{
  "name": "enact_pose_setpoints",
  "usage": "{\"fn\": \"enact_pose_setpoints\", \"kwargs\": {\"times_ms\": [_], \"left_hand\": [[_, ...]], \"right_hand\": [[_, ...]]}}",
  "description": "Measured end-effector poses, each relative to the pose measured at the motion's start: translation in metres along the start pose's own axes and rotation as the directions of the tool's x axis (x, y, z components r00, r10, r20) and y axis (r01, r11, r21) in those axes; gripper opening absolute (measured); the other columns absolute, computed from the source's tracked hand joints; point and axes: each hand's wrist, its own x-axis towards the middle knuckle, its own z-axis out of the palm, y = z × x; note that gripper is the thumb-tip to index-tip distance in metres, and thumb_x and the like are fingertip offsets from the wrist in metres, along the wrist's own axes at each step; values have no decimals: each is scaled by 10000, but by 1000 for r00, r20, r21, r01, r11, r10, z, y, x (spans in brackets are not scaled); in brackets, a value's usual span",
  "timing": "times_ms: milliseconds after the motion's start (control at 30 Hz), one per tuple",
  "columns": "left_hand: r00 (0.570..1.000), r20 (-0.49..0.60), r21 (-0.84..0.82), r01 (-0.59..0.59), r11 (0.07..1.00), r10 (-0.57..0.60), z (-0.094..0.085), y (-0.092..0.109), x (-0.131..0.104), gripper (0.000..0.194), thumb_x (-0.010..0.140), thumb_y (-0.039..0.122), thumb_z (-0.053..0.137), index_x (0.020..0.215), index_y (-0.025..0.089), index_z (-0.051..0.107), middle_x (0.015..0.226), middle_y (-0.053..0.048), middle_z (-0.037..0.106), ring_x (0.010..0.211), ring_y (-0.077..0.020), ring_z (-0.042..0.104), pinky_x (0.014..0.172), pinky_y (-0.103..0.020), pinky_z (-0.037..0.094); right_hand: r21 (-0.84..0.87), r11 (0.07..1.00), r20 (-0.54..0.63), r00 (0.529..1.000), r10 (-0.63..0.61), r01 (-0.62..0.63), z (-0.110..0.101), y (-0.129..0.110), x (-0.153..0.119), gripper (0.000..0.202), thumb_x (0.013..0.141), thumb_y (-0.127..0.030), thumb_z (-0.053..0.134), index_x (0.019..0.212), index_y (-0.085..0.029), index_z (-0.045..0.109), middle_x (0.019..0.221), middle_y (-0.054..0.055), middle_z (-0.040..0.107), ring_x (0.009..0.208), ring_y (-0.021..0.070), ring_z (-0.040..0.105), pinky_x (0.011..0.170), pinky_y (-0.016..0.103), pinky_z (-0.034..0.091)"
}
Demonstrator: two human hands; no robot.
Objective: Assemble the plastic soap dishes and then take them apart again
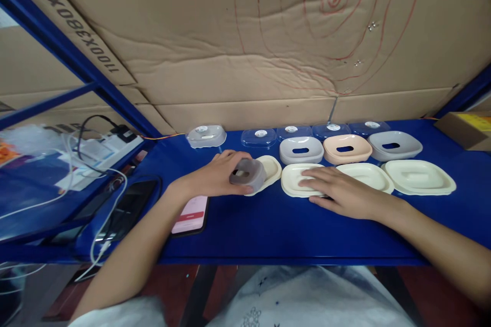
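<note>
Likely a workshop, blue metal-framed workbench (249, 232), cardboard backing (184, 20), rows of matching plastic parts (420, 177)

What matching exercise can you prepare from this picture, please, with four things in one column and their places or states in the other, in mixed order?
Column 1
1. Left hand
2. Right hand
3. Peach dish
4. Phone

Column 2
A. Has a lit, pinkish screen
B. Stands between two grey dishes
C. Grips a grey piece
D. Has its fingers over a cream tray

Right pairs: 1-C, 2-D, 3-B, 4-A
</note>
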Motion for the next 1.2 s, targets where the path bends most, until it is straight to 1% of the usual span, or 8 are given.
{"fn": "enact_pose_setpoints", "kwargs": {"times_ms": [100, 233, 367, 533, 700, 867, 1000, 1200], "left_hand": [[1000, 25, -2, -13, 1000, 13, 0, -1, -1, 862, 807, 749, 763, 1486, 297, 482, 1536, -112, 537, 1416, -375, 484, 1171, -510, 381], [999, 5, 23, -43, 999, 43, 2, 4, 0, 825, 832, 737, 738, 1497, 314, 496, 1530, -91, 562, 1407, -386, 504, 1176, -530, 356], [1000, -7, 34, -22, 999, 22, 8, 12, 7, 876, 864, 718, 704, 1595, 317, 435, 1558, -107, 541, 1442, -406, 471, 1191, -555, 333], [999, 51, 31, -17, 999, 16, 16, 14, 15, 952, 838, 740, 726, 1613, 289, 406, 1582, -127, 511, 1445, -416, 461, 1200, -560, 343], [994, 75, -19, -75, 997, 76, 12, 9, 10, 945, 792, 718, 785, 1571, 295, 457, 1588, -115, 521, 1449, -406, 476, 1212, -544, 351], [990, 116, -65, -70, 995, 77, 7, 7, 5, 924, 773, 661, 822, 1544, 298, 464, 1577, -100, 522, 1466, -395, 455, 1219, -531, 357], [982, 155, -104, -94, 990, 109, 3, 11, 0, 927, 734, 630, 862, 1519, 303, 493, 1578, -90, 526, 1461, -385, 463, 1218, -520, 372], [971, 168, -129, -148, 981, 168, 0, 19, -6, 898, 721, 592, 878, 1503, 332, 523, 1572, -83, 538, 1436, -383, 500, 1194, -513, 394]], "right_hand": [[-3, 1000, 5, 1000, -1, 1, -1, -1, 0, 390, 1072, -360, 572, 1432, -253, 673, 1544, 141, 629, 1415, 344, 608, 1172, 580, 494], [6, 1000, -2, 1000, 3, -3, -2, -2, 0, 393, 1066, -346, 575, 1439, -264, 666, 1546, 136, 629, 1421, 338, 603, 1180, 582, 487], [6, 1000, -6, 1000, 2, -2, -1, -2, 0, 398, 1054, -322, 586, 1439, -260, 663, 1545, 132, 631, 1426, 332, 599, 1184, 571, 484], [-30, 1000, 28, 1000, -1, 2, -1, -3, 1, 397, 1074, -333, 547, 1443, -227, 648, 1567, 145, 610, 1443, 338, 581, 1188, 578, 477], [-34, 999, 28, 1000, -12, 13, -1, -3, 1, 390, 1074, -325, 545, 1439, -229, 643, 1568, 135, 610, 1443, 324, 580, 1192, 568, 474], [-1, 1000, 20, 1000, 0, 0, -3, -3, 0, 392, 1053, -311, 583, 1435, -261, 653, 1555, 122, 624, 1428, 321, 596, 1183, 560, 485], [3, 1000, 24, 1000, 8, -8, -5, -2, -1, 389, 1051, -304, 576, 1426, -247, 661, 1559, 133, 621, 1427, 327, 601, 1186, 574, 483], [37, 999, 6, 1000, 24, -24, -4, 0, -2, 407, 1025, -278, 598, 1425, -272, 670, 1590, 115, 598, 1448, 321, 592, 1208, 567, 475]]}}
